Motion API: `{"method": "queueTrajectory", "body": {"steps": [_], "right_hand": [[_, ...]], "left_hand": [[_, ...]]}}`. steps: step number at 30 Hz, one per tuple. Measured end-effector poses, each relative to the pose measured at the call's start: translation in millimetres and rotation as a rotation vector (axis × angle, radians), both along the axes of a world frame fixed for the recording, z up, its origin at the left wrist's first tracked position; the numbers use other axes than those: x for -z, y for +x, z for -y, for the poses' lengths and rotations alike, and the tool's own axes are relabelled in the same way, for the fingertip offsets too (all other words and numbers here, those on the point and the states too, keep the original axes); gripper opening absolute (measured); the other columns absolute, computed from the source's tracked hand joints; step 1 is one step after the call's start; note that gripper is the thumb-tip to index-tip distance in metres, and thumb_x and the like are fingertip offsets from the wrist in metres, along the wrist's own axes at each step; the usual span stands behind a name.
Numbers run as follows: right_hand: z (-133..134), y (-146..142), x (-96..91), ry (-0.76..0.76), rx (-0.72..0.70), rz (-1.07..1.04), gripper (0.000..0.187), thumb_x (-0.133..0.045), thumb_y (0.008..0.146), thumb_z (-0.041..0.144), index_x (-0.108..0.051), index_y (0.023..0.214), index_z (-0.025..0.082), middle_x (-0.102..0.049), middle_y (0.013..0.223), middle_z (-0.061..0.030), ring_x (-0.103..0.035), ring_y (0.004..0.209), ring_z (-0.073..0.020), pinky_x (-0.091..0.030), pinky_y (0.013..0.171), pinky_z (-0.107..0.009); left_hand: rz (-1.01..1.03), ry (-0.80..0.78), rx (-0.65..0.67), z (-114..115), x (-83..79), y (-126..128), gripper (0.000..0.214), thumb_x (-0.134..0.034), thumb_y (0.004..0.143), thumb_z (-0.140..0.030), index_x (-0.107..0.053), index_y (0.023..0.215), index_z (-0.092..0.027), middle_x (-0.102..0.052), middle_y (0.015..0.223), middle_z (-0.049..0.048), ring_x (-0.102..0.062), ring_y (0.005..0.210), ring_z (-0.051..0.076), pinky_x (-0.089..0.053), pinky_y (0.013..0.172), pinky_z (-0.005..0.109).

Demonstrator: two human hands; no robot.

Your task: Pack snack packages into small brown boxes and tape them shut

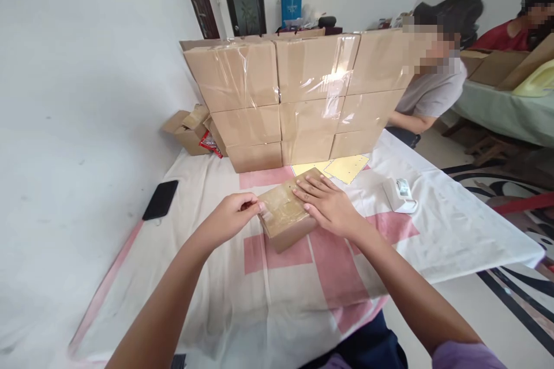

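Note:
A small brown cardboard box [283, 220] lies on the white and pink cloth [277, 294] in front of me. My right hand [329, 203] lies flat on its top, fingers stretched out and pressed down. My left hand [231, 216] is closed in a pinch at the box's left edge, where clear tape covers the cardboard; what the fingers hold is too small to make out.
A wall of taped cardboard boxes [303, 98] stands behind. Yellow sheets [346, 167] lie at its foot. A white tape dispenser [400, 195] sits to the right, a black phone [160, 199] to the left. Two other people sit at the right.

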State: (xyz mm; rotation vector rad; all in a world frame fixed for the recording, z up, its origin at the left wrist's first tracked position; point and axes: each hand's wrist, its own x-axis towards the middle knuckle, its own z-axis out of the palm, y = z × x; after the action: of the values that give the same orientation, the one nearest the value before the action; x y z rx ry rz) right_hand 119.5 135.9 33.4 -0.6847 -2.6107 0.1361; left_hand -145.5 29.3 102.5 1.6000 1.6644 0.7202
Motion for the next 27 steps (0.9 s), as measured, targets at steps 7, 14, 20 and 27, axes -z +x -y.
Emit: {"method": "queueTrajectory", "body": {"steps": [7, 14, 20, 27], "right_hand": [[3.6, 2.3, 2.2, -0.033, 0.013, -0.058, 0.047, -0.045, 0.102, 0.028, -0.054, 0.148, 0.028, -0.049, 0.156, -0.0043, -0.038, 0.15, -0.0313, -0.026, 0.124, -0.059], [1.0, 0.9, 5.4, 0.002, 0.029, -0.017, 0.046, -0.043, 0.103, 0.03, -0.056, 0.147, 0.024, -0.048, 0.157, -0.0044, -0.038, 0.15, -0.031, -0.026, 0.124, -0.057], [6.2, -0.3, 2.6, -0.057, 0.019, -0.058, 0.044, -0.044, 0.103, 0.028, -0.06, 0.143, 0.028, -0.053, 0.153, -0.0044, -0.043, 0.147, -0.0318, -0.03, 0.121, -0.057], [-14.6, 31.9, 18.3, -0.274, 0.3, -0.27, 0.1, -0.067, 0.089, 0.054, -0.008, 0.165, 0.026, -0.019, 0.17, -0.0158, -0.015, 0.157, -0.0381, -0.009, 0.122, -0.067]], "left_hand": [[-0.057, -0.147, 0.141, -26.4, 11.2, 1.3, 0.029, -0.062, 0.085, -0.048, -0.068, 0.074, -0.021, -0.061, 0.073, -0.0006, -0.055, 0.07, 0.017, -0.04, 0.062, 0.027], [-0.265, -0.089, 0.054, -27.1, 6.8, 10.6, 0.026, -0.062, 0.082, -0.046, -0.066, 0.069, -0.023, -0.06, 0.069, -0.0009, -0.053, 0.063, 0.017, -0.033, 0.055, 0.027], [-0.588, -0.1, -0.094, -25.3, 11.3, 11.9, 0.031, -0.065, 0.078, -0.055, -0.062, 0.089, -0.026, -0.067, 0.083, 0.0009, -0.061, 0.077, 0.024, -0.034, 0.059, 0.03], [-0.101, -0.163, -0.05, -23.9, 48.4, -3.6, 0.054, -0.051, 0.083, -0.072, -0.054, 0.114, -0.029, -0.068, 0.115, 0.0053, -0.066, 0.101, 0.029, -0.053, 0.078, 0.036]]}}
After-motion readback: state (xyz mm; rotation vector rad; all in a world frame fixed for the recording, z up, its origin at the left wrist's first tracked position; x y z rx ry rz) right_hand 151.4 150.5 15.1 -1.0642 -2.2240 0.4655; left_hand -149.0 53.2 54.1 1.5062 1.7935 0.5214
